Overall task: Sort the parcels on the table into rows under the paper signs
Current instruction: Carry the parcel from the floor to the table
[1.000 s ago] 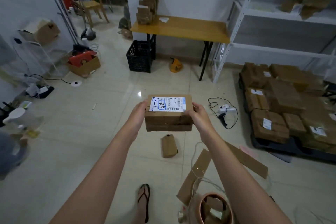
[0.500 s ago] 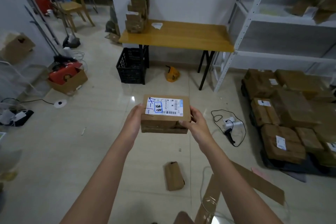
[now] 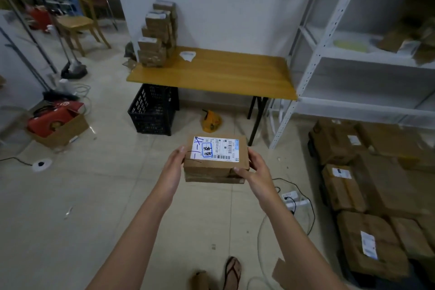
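The wooden table now sits larger and closer than it did a second ago, so the person is walking toward it. At its far left corner the stack of parcels stands untouched, with a white paper lying just to its right; I cannot tell whether that paper is a sign.

The left hand still cups the left end of the labelled parcel, with its thumb at the top edge. The parcel stays level in the air, label up, and is well short of the table. The right hand keeps its grip round the right end, its thumb on the near face.

The floor pile of parcels on the right has slid nearer. The carry is underway, but nothing has been placed yet.
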